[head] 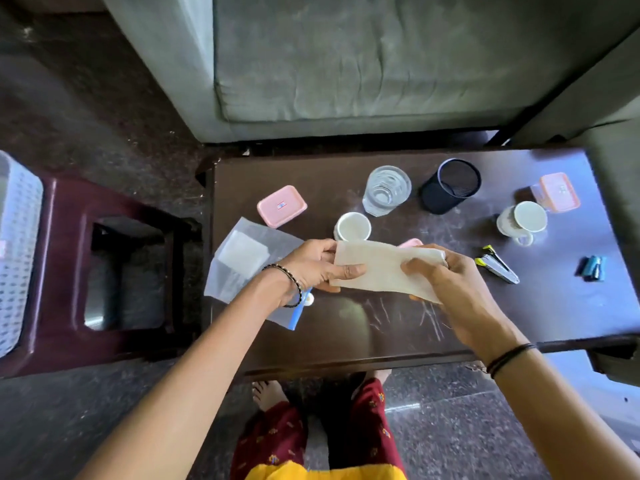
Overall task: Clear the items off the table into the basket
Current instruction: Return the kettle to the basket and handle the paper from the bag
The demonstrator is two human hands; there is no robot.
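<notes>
Since one item takes both, hands: left hand [318,268] pinches the napkin's left edge, thumb on top; right hand [450,282] pinches the right end, fingers curled under it.
napkin: folded off-white paper napkin [377,271], stretched between my hands just above the surface [346,341], in front of the white cup [352,227].
handling: I'd judge it very light, soft and floppy; it tears easily and isn't slippery. A one-hand pinch on the folded edge should do, no squeeze needed.
basket: white perforated basket [17,244], far left on the maroon stool [104,341], well apart from the napkin.
left on surface: pink lidded box [281,206], glass tumbler [386,190], black mesh pen cup [450,187], white mug [523,221], orange-lidded box [558,192], clear pouch [249,258] holding a white pad.
progress: early, I'd say; most items not yet binned.
risk: tumbler and cup are breakable and near; the napkin may unfold or flutter when carried by one end.
</notes>
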